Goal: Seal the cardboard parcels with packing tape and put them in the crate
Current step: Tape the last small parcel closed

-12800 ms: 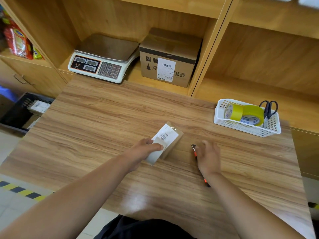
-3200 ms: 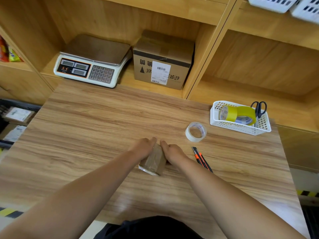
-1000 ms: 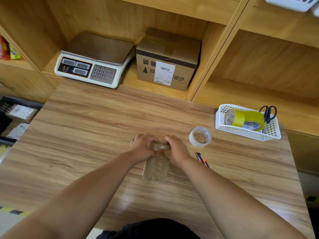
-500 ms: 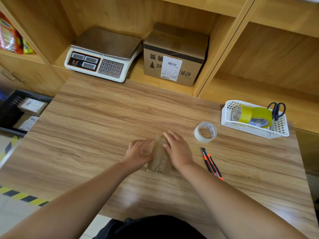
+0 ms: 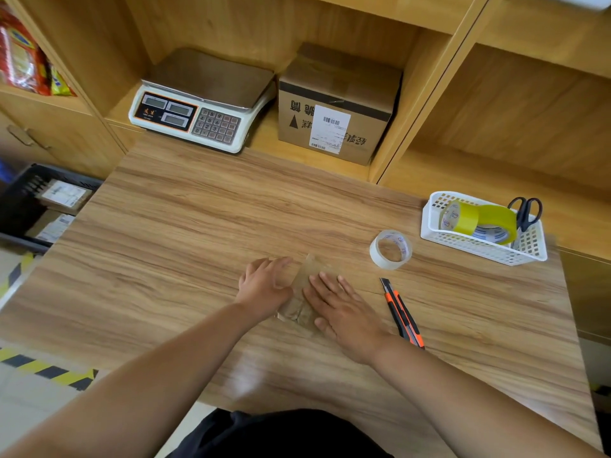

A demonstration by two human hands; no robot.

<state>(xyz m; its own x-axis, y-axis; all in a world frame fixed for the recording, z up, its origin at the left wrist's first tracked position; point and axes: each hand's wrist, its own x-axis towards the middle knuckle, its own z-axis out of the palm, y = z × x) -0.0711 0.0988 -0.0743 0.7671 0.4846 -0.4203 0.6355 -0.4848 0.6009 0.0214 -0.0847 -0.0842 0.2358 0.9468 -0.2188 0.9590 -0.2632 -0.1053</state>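
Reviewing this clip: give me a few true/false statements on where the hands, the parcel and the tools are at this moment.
1. The left hand and the right hand both rest on the small parcel on the table. True.
2. The clear tape roll sits in the white basket. False: it lies on the table beside the basket.
3. The utility knife lies on the table, to the right of the right hand. True.
4. The right hand holds the scissors. False: they stand in the basket.
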